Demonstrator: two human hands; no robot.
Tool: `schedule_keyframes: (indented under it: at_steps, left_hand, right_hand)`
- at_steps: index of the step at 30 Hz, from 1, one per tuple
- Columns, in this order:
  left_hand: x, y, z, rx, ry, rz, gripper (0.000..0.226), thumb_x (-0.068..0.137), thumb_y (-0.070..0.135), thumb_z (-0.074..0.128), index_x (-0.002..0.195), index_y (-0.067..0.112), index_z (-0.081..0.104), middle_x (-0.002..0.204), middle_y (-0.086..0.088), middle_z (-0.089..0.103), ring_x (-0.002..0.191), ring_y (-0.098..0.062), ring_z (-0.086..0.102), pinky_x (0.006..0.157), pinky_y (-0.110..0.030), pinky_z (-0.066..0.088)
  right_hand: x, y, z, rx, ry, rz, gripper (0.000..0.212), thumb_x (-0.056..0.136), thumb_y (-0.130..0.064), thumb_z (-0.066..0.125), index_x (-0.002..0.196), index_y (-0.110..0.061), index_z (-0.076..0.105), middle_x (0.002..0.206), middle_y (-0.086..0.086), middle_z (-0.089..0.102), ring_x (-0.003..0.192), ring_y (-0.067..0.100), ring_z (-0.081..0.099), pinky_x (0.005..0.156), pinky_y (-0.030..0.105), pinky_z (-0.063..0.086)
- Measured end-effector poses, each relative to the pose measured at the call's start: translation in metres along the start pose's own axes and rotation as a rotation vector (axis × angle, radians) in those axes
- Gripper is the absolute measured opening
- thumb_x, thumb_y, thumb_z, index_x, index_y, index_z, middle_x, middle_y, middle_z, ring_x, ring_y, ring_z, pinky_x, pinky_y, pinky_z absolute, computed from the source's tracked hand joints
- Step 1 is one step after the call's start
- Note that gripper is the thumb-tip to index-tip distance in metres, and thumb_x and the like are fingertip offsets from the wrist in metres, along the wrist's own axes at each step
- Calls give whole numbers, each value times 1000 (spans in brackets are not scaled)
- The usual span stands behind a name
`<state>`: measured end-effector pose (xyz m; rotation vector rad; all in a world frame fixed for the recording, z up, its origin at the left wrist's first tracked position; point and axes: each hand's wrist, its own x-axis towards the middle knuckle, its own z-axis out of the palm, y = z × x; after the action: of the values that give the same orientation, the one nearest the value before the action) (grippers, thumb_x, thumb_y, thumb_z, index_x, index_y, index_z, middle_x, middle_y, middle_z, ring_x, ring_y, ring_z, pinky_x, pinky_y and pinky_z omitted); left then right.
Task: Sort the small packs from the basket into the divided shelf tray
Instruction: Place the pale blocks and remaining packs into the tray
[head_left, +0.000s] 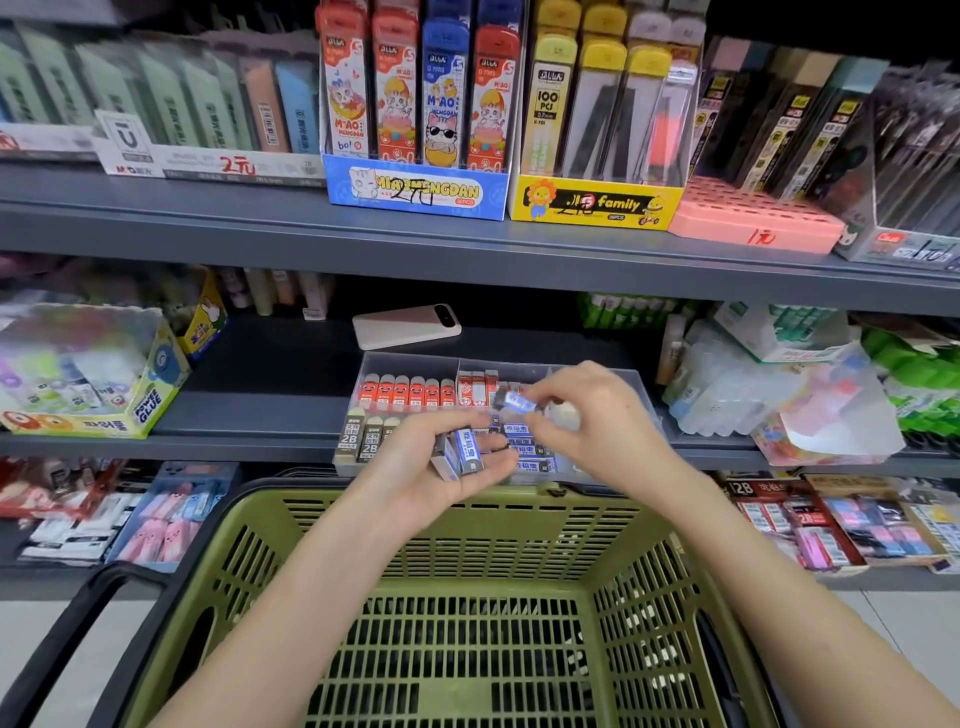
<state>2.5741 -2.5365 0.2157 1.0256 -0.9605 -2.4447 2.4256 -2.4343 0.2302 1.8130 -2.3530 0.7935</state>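
Observation:
A clear divided tray (410, 360) sits on the middle shelf, holding red packs (402, 391) at the back left, 2B packs (358, 436) at the front left and blue packs (530, 448) at the front right. My left hand (436, 467) grips a small bunch of blue and white packs (462, 451) just over the tray's front edge. My right hand (587, 415) pinches a single blue pack (514, 402) above the right side of the tray. The green basket (447, 525) stands below my forearms; I see no packs inside it.
A white power bank (408, 325) lies on the shelf behind the tray. A glue display box (93, 384) stands to the left and bagged goods (779, 384) to the right. The upper shelf carries pencil-lead boxes (415, 187); the lower shelf holds more stationery.

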Motion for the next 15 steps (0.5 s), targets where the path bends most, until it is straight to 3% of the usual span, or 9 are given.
schedule_keyframes:
  at_steps: [2, 5, 9, 15]
  left_hand:
    - [-2, 5, -2, -37, 13, 4, 13, 71, -1, 66, 81, -9, 71, 89, -32, 68, 80, -40, 70, 64, -46, 60]
    - [-5, 9, -8, -103, 13, -7, 40, 62, 4, 65, 99, -12, 66, 97, -35, 66, 86, -46, 68, 77, -54, 56]
    - [-7, 11, -14, -134, 6, -22, 46, 71, 7, 61, 113, -11, 60, 108, -33, 65, 97, -49, 64, 93, -60, 46]
    - [-8, 12, -19, -132, -22, -46, 43, 79, 9, 57, 118, -11, 58, 113, -32, 63, 106, -49, 60, 101, -61, 39]
  right_hand:
    - [6, 20, -3, -141, -67, 53, 23, 85, -31, 64, 102, -17, 71, 96, -4, 69, 92, 20, 52, 85, 33, 40]
    - [10, 38, 4, -327, -267, 75, 25, 86, -39, 58, 107, -28, 69, 99, -10, 67, 99, 18, 48, 88, 29, 31]
    - [15, 43, 15, -258, -301, 99, 24, 86, -41, 60, 107, -35, 69, 101, -10, 66, 104, 18, 46, 90, 31, 28]
    - [22, 37, 34, -250, -322, 76, 20, 86, -43, 57, 100, -37, 71, 104, -8, 68, 104, 18, 46, 86, 31, 29]
